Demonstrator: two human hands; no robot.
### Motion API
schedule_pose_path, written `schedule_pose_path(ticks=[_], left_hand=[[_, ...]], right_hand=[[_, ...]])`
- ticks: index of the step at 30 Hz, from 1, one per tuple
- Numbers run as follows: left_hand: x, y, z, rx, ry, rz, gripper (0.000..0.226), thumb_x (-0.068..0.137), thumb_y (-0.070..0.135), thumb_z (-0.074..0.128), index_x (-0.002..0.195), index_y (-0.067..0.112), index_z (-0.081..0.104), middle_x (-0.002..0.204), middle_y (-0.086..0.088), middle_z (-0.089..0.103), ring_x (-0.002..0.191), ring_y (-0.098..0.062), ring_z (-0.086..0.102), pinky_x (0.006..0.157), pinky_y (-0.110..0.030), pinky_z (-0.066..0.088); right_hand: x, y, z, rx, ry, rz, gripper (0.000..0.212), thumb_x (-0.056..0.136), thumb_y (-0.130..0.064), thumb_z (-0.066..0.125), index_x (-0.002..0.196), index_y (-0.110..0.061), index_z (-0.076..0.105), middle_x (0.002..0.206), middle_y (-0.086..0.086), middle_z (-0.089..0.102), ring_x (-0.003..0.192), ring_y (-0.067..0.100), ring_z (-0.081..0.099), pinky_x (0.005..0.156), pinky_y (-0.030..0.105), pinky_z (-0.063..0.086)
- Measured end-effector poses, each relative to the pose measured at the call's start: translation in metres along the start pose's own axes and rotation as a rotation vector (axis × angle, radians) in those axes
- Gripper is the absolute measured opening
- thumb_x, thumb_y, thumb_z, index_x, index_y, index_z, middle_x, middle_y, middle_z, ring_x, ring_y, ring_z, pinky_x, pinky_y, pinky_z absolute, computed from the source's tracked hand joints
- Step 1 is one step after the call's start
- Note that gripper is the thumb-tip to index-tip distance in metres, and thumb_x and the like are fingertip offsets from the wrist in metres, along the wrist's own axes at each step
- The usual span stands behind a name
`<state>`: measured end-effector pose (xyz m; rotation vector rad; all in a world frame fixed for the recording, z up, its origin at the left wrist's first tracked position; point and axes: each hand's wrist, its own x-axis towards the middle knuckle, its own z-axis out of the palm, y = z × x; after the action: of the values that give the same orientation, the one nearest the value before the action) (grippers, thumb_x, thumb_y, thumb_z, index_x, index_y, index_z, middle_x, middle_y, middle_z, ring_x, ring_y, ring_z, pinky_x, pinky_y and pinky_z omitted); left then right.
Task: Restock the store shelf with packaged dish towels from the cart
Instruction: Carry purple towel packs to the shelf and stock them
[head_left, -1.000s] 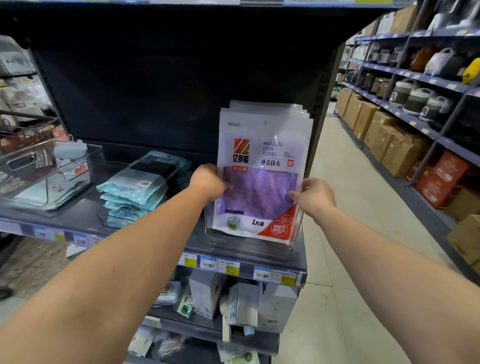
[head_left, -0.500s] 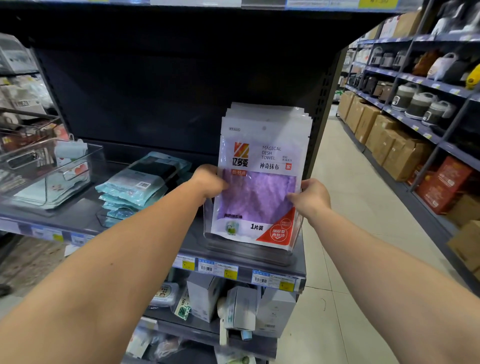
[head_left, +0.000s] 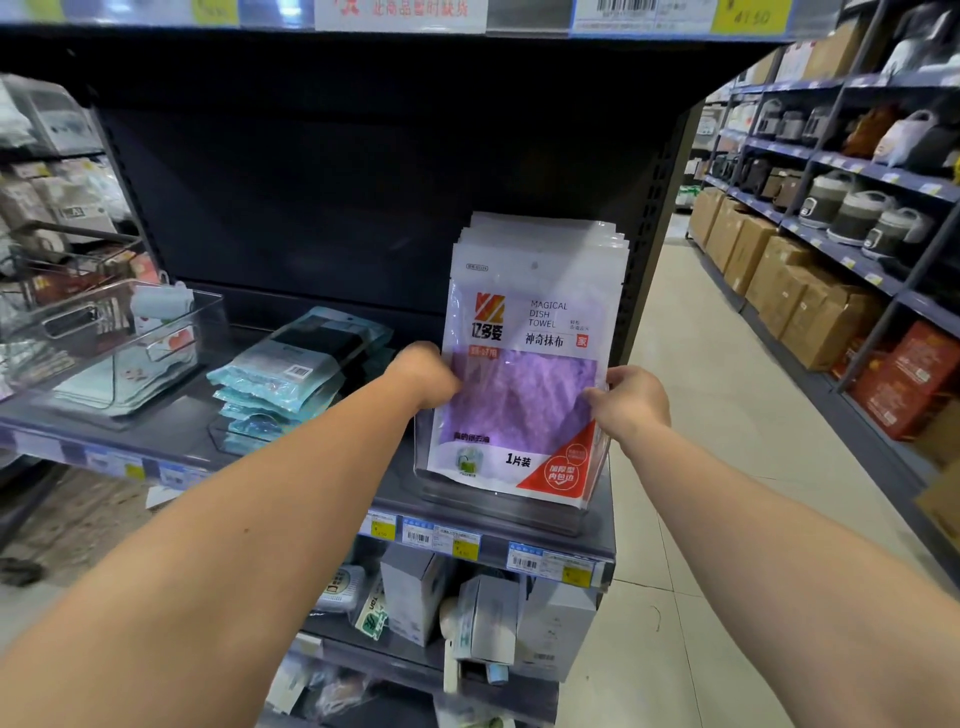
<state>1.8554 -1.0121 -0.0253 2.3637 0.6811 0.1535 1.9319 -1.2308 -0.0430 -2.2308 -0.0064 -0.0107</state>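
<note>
Here, at the right end of a store shelf: a person squares up a stack of packaged dish towels.

Left hand: the left hand (head_left: 428, 375) grips the left edge of the front dish towel pack (head_left: 524, 384), fingers curled out of sight behind it.

Right hand: the right hand (head_left: 628, 402) pinches the pack's right edge, at the rim of the clear display bin (head_left: 498, 512); the two hands stand apart, one on each side of the stack.

Task's thing: the purple "Magical Dish Towel" packs stand upright, leaning slightly back, inside the clear bin at the front right corner of the shelf (head_left: 260, 447); several more packs fan out behind the front one.

Neighbours: a pile of teal packaged cloths (head_left: 296, 374) lies flat towards the middle of the same shelf, and a clear organiser box (head_left: 104, 343) sits near its left end.

Progress: by the look of it, the bin is already well filled and this is the settling of a batch, not the start. The cart is not in view, so how many packs are left to bring over cannot be told.

Left to do: release the stack once it sits straight, then fetch any remaining stock.
</note>
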Motion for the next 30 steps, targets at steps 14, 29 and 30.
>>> schedule_pose_path(ticks=[14,29,30], left_hand=[[-0.047,-0.055,-0.059,0.203,0.259,0.128,0.056,0.092,0.037,0.061,0.141,0.012,0.051,0.138,-0.015,0.054,0.127,-0.034,0.050,0.103,-0.038,0.043],[-0.150,-0.283,-0.243,0.564,0.372,-0.182,0.072,0.088,0.064,0.053,0.144,0.020,0.045,0.143,-0.013,0.048,0.131,-0.035,0.042,0.104,-0.043,0.037],[-0.158,-0.301,-0.255,0.565,0.374,-0.215,0.072,0.088,0.066,0.052,0.143,0.020,0.045,0.142,-0.012,0.049,0.131,-0.035,0.043,0.103,-0.044,0.037]], right_hand=[[-0.063,-0.071,0.064,-0.245,-0.029,-0.331,0.049,0.090,-0.043,0.064,0.134,-0.026,0.053,0.137,0.012,0.049,0.128,0.036,0.044,0.104,0.043,0.041],[-0.257,-0.228,0.254,-0.311,-0.371,-0.652,0.062,0.091,-0.050,0.061,0.147,-0.035,0.040,0.153,0.002,0.038,0.139,0.030,0.034,0.110,0.041,0.034],[-0.273,-0.238,0.268,-0.311,-0.389,-0.678,0.063,0.091,-0.050,0.061,0.147,-0.035,0.039,0.153,0.002,0.038,0.139,0.030,0.034,0.110,0.042,0.034]])
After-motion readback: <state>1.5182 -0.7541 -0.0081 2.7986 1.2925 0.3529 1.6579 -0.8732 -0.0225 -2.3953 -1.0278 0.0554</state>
